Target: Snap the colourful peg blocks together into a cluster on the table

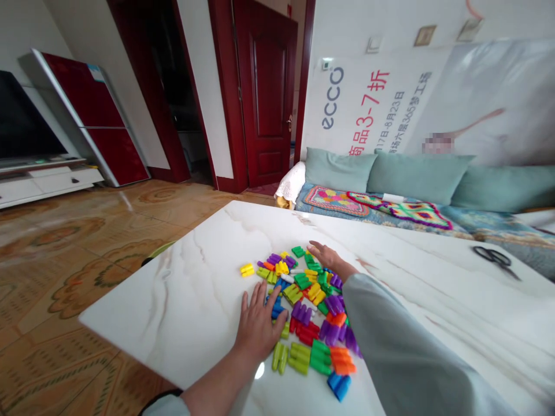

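Many small ribbed plastic pieces in several colours lie spread in a loose pile on the white marbled table (173, 289). My left hand (259, 323) rests at the pile's left edge, fingers spread, beside a blue piece (277, 307) that it partly covers. My right hand (326, 257) reaches to the far right side of the pile, fingers extended near a green piece (298, 251). Alone at the far left lies a yellow piece (247, 270). Nearest to me are an orange piece (342, 361) and a blue piece (339, 385). The right sleeve hides part of the pile's right side.
Black scissors (494, 256) lie at the table's right. Behind the table stands a sofa with green cushions (416, 176) and a crocheted cover (336, 200). A red door (269, 98), a red fridge (99, 115) and a TV stand (50, 181) are farther back.
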### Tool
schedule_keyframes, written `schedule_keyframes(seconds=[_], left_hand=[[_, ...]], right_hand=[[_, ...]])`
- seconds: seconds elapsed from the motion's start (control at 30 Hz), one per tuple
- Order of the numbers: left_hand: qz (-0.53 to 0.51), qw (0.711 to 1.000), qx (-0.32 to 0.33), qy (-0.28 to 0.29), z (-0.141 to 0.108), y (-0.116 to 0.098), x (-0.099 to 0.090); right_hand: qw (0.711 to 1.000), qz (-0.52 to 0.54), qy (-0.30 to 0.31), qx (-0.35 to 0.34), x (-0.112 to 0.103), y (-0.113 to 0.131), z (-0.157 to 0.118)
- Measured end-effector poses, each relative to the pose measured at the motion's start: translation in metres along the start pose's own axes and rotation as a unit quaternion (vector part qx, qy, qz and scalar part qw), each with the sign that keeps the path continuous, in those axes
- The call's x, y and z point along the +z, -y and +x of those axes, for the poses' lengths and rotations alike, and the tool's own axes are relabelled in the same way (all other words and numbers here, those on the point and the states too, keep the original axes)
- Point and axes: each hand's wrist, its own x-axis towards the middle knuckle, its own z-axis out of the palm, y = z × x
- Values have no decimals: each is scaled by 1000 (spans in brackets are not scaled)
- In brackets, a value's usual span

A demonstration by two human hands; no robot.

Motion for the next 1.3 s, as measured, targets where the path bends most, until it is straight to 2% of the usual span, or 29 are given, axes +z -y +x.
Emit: schedule_keyframes(seconds=[0.13, 0.27, 0.33, 0.43, 0.5, 0.6, 0.7, 0.77, 0.83, 0.9, 0.97, 1.03, 1.13, 1.3], left_hand=[[-1, 1000, -2, -8, 0, -1, -1], [9, 1000, 0, -23, 0, -2, 1], [15, 999, 4, -31, 0, -1, 2], [20, 999, 8, -42, 1, 0, 5], [17, 999, 10, -50, 2, 1, 6], [-5, 998, 15, -63, 4, 4, 5], [-53, 993, 41, -100, -1, 8, -3], [-68, 987, 96, -107, -8, 8, -11], [-47, 979, 187, -62, -16, 4, -21], [-7, 959, 284, 16, -21, -3, -27], [22, 938, 339, 71, -20, -10, -29], [32, 934, 347, 84, -15, -15, -26], [26, 943, 325, 70, -7, -18, -19], [16, 942, 327, 74, -3, -14, -14]], right_hand=[[1000, 4, 14, 1, -32, -2, -35], [999, 2, -22, 46, -47, -40, -92], [994, -21, -48, 91, -44, -67, -126], [986, -48, -52, 152, -32, -96, -176], [984, -70, -42, 158, -21, -103, -205], [985, -119, -37, 121, -8, -97, -235], [983, -147, -39, 101, -2, -85, -246], [982, -148, -38, 109, -2, -79, -246], [983, -141, -38, 113, -5, -76, -244], [984, -130, -39, 114, -7, -75, -244], [986, -117, -42, 115, -8, -76, -244], [987, -105, -45, 117, -9, -77, -245], [988, -75, -49, 122, -5, -73, -242], [991, 6, -67, 112, 13, -39, -228]])
